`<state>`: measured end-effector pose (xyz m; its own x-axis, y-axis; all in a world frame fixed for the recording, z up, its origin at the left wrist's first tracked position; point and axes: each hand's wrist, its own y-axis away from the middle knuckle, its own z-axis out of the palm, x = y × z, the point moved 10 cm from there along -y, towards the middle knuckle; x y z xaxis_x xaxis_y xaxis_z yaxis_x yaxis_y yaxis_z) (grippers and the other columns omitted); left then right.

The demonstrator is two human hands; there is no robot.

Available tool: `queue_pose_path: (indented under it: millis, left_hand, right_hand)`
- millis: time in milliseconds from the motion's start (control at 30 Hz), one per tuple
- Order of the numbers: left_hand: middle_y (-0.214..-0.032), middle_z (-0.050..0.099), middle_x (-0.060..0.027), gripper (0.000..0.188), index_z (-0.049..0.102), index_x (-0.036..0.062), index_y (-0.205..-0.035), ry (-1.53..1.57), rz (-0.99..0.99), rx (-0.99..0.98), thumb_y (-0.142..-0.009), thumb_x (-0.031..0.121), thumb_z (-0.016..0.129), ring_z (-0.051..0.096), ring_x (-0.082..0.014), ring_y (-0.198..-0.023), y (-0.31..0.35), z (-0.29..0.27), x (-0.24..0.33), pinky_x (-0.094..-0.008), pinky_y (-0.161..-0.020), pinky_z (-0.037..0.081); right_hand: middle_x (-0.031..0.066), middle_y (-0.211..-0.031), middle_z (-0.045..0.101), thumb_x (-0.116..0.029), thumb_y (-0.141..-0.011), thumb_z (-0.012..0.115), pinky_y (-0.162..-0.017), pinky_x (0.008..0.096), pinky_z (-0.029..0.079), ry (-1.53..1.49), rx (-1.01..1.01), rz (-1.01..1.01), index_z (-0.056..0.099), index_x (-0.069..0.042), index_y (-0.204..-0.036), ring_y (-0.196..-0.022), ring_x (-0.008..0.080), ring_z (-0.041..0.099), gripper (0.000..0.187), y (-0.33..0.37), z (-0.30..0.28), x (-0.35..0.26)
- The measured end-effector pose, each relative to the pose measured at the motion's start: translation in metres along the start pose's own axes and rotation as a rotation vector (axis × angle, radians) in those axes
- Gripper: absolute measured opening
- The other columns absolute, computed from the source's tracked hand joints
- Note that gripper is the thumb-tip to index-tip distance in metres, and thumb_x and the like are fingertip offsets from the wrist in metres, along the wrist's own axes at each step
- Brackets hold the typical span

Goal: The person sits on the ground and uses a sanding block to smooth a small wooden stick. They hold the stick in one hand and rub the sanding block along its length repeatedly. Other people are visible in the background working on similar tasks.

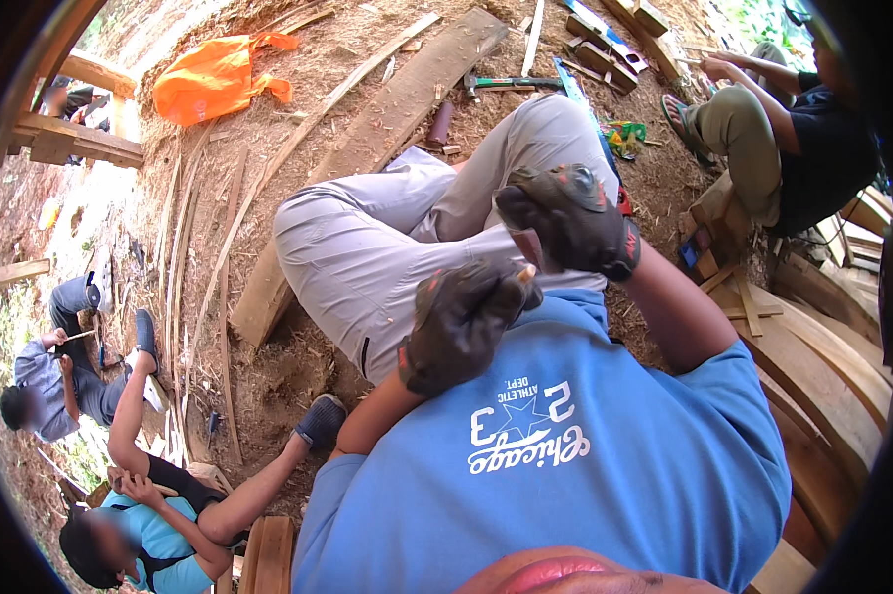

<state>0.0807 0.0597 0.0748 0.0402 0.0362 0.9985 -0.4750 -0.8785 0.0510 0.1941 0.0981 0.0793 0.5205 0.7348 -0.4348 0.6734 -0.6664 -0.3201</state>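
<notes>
Both my hands wear dark gloves and are raised close together above my lap. My left hand (461, 325) is closed round a slim piece of wood, and only its pale tip (527, 273) pokes out by the thumb. Just above and to the right, my right hand (570, 220) is also closed. A flat, thin, blade-like piece (531, 247) juts down from it toward the left hand; its kind is unclear, and the rest of it is hidden in the glove. The two hands are nearly touching.
Past my knees lie a long plank (392, 109), a hammer (514, 84), a wooden hand plane (605, 64) and an orange bag (219, 79). People sit at right (812, 148) and lower left (159, 525). Curved timbers (812, 356) are stacked at my right.
</notes>
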Motion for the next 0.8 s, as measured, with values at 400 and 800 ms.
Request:
queue_pose_path:
  millis: [400, 800]
  left_hand:
    - [-0.083, 0.068, -0.0035, 0.027, 0.072, 0.0004, -0.107, 0.108, 0.066, 0.103, -0.112, 0.022, 0.056, 0.059, -0.009, -0.069, -0.018, -0.019, 0.011, -0.0275, -0.061, 0.046]
    - [-0.098, 0.072, -0.0172, 0.023, 0.07, 0.0056, -0.113, -0.417, 0.233, 0.192, -0.104, 0.026, 0.066, 0.071, -0.0419, -0.09, -0.03, -0.01, 0.014, -0.0483, -0.077, 0.055]
  right_hand:
    - [-0.0035, -0.065, 0.036, -0.038, -0.11, 0.053, -0.052, 0.0279, 0.032, -1.762, 0.533, 0.839, 0.044, -0.015, -0.073, -0.052, 0.0124, 0.037, 0.044, 0.013, 0.008, 0.053]
    - [0.0167, -0.114, 0.062, -0.036, -0.097, 0.065, -0.087, 0.0437, 0.052, -0.32, 0.489, 0.395, 0.068, -0.003, -0.129, -0.101, 0.0384, 0.063, 0.045, 0.001, -0.007, 0.014]
